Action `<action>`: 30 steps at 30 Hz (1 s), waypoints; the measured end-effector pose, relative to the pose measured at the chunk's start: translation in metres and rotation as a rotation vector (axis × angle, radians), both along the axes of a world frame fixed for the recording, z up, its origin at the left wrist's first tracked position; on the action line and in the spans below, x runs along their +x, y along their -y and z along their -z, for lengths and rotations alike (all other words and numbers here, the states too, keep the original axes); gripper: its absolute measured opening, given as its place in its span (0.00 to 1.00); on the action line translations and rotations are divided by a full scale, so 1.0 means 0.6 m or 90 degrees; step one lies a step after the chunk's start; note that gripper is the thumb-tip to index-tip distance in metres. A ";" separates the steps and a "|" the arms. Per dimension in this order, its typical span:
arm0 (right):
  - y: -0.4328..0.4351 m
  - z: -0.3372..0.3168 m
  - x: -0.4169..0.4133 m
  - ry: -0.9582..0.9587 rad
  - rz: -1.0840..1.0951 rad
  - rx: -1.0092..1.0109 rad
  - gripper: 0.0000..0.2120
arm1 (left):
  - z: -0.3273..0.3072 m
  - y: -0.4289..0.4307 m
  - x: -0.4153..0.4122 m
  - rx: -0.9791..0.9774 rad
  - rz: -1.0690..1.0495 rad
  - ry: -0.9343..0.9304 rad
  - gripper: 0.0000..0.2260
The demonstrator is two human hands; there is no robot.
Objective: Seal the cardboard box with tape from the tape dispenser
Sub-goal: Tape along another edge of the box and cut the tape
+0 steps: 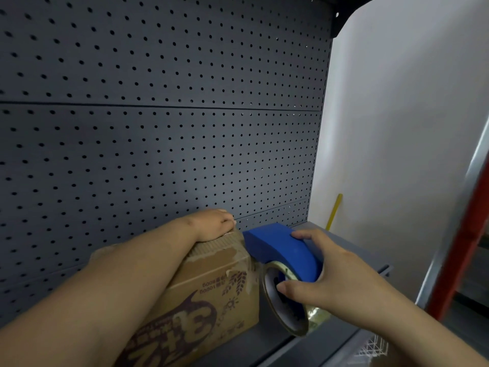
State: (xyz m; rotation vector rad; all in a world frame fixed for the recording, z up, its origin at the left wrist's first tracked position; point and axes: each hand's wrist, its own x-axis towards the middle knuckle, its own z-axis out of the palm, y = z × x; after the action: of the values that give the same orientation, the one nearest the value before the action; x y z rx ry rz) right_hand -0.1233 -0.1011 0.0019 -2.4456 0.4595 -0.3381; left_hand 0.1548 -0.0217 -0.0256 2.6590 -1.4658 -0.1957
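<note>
A brown cardboard box (211, 284) with dark printed artwork lies on a grey shelf (352, 255) at the lower middle of the head view. My left hand (214, 223) rests flat on the box's far top edge, its forearm lying across the box top. My right hand (325, 274) grips a blue tape dispenser (280, 247) holding a roll of clear tape (288, 313). The dispenser's blue front end touches the box's upper right corner. Old tape residue shows on the box's right side.
A dark grey pegboard panel (158, 128) stands right behind the box. A white wall (397, 128) lies to the right, with a yellow stick (334, 210) leaning on it. A red and grey post (460, 247) rises at the far right.
</note>
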 end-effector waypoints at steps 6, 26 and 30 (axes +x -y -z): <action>-0.010 0.005 -0.055 -0.028 0.003 -0.045 0.33 | -0.004 0.000 -0.016 0.028 -0.037 0.010 0.19; 0.011 0.055 -0.061 -0.009 -0.027 0.064 0.34 | -0.037 0.000 -0.129 -0.102 -0.054 -0.002 0.18; 0.010 0.057 -0.062 -0.008 -0.039 0.077 0.38 | -0.014 -0.029 -0.154 -0.060 -0.023 -0.004 0.19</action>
State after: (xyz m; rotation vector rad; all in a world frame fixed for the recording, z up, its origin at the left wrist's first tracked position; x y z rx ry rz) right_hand -0.1607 -0.1073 -0.0324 -2.3405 0.3974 -0.2624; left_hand 0.0625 -0.0045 -0.0172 2.6052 -1.3883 -0.1286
